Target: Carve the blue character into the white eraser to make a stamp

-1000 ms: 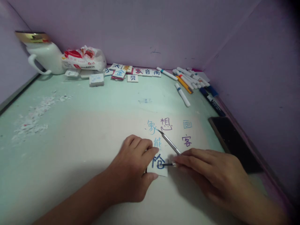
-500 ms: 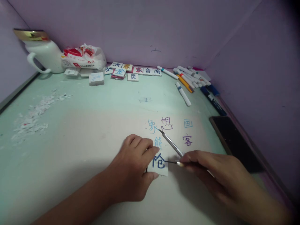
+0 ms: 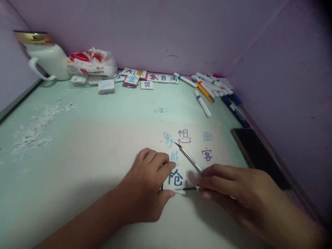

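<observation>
A small white card (image 3: 178, 186) with a dark blue Chinese character lies on the table. My left hand (image 3: 146, 185) holds it from the left, forefinger at its upper side and thumb at its lower edge; the rest of the fingers are curled. In my right hand (image 3: 225, 186) are two slim tools. One is a silver craft knife (image 3: 192, 160), its blade pointing up and left over the written characters. Below it pokes out a thin dark-tipped tool (image 3: 190, 188) whose kind I cannot make out; its tip is at the card's lower right. The palm hides both tools' rear ends.
Written characters (image 3: 184, 136) mark the tabletop beyond the card. A phone (image 3: 259, 157) lies right, markers (image 3: 207, 84) behind it. Character cards (image 3: 147, 85), a tissue pack (image 3: 92, 63) and a white jug (image 3: 48, 60) line the back wall. White scraps (image 3: 38, 128) lie left.
My right hand has shifted slightly, bringing the dark tip from beside the blue character down to the card's lower right. The left hand and the card stay in place.
</observation>
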A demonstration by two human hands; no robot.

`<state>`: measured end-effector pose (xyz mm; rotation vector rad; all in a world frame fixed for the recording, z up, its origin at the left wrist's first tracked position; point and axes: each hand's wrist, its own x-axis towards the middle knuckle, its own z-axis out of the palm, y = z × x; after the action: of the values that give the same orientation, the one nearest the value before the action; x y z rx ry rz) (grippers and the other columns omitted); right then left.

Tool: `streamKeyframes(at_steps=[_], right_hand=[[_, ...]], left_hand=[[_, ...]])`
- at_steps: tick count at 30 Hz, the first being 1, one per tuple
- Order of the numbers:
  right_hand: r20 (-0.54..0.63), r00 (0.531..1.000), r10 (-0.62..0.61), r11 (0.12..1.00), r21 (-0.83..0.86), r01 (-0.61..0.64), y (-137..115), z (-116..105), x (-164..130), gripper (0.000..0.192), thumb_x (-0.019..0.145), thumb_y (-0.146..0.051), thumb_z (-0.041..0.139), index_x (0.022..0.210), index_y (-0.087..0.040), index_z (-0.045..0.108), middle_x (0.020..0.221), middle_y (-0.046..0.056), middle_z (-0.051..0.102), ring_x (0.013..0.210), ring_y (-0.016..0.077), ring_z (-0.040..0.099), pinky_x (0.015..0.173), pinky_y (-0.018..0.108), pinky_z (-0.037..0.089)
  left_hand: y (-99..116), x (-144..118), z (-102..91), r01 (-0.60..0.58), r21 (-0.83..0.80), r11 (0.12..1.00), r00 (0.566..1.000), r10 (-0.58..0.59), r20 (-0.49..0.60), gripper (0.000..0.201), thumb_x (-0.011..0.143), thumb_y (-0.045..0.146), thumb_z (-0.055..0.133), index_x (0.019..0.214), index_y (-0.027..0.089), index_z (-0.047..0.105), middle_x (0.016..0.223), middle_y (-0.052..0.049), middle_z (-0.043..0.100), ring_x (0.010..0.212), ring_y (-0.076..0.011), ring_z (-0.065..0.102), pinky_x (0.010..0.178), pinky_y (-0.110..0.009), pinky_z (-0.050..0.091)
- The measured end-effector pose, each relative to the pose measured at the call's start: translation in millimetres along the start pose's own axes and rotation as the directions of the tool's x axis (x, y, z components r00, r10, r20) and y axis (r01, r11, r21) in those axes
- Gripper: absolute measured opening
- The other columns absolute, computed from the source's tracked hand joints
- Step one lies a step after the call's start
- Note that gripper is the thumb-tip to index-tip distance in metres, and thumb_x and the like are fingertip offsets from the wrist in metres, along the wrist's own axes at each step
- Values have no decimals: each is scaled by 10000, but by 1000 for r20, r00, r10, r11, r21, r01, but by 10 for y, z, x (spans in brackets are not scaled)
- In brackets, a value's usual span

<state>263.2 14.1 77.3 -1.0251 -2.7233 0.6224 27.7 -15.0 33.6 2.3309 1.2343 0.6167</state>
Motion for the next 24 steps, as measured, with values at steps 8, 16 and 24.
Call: streamKeyframes(at_steps=[8, 16, 24], right_hand=[[-47, 999, 0, 987, -160, -7, -42, -5, 23, 257, 862, -118, 420, 872, -236, 648, 683, 9, 628, 503, 153, 582, 476, 263, 353], [-1, 1000, 13, 985, -172, -13, -52, 12, 62, 325, 860, -125, 424, 1003, -253, 686, 655, 1, 638, 508, 149, 607, 482, 261, 361], [-11, 1000, 1, 979, -203, -3, -50, 41, 91, 314, 826, -101, 446, 945, -244, 698, 648, 0, 657, 500, 143, 618, 467, 252, 359]], left_hand=[[1, -8, -3, -8, -10, 1000, 1000, 8, -10, 398, 741, 187, 604, 1128, 113, 542, 1033, -115, 539, 934, -259, 455, 890, -479, 340], [3, -10, -4, -9, 7, 1000, 1000, 9, -15, 389, 743, 201, 593, 1123, 137, 535, 1027, -113, 550, 921, -263, 467, 873, -480, 357], [5, -1, -10, -7, 6, 1000, 1000, 7, -17, 379, 748, 197, 585, 1120, 150, 526, 1025, -112, 554, 921, -267, 470, 869, -481, 362]])
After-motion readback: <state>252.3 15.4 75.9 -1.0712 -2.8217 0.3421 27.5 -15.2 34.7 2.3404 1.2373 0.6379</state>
